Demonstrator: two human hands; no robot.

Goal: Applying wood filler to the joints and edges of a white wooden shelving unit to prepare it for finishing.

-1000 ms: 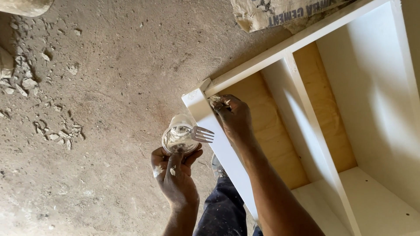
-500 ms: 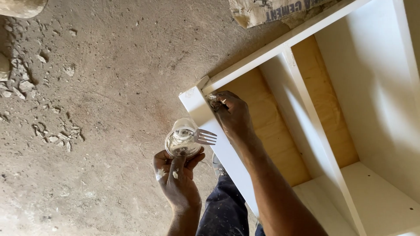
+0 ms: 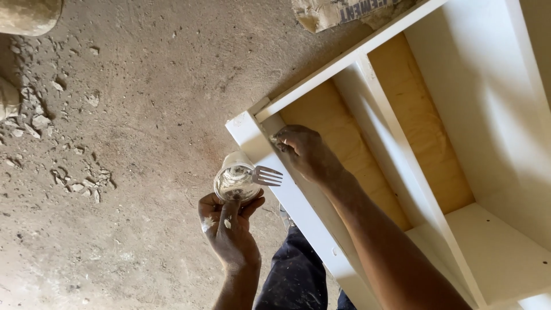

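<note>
Far on your left, small broken bits of rubble [image 3: 74,183] lie on the dusty concrete floor [image 3: 143,86].

Next comes your left hand [image 3: 229,227]. Its fingers are curled around a small clear jar [image 3: 235,181] and hold it up over the floor. The jar looks smeared with white stuff inside. A fork [image 3: 267,175] rests across the top of the jar, and its prongs point to the right.

Just right of the jar is the corner of a white cabinet [image 3: 247,129] lying on the floor. Your right hand [image 3: 304,152] is on that corner. Its fingertips [image 3: 279,140] are bent and pressed against the inside edge of the white frame. They are not holding anything that you can see.

Inside the cabinet, the back is bare yellow wood [image 3: 338,138]. At the top, a torn paper sack [image 3: 338,11] lies on the floor.
</note>
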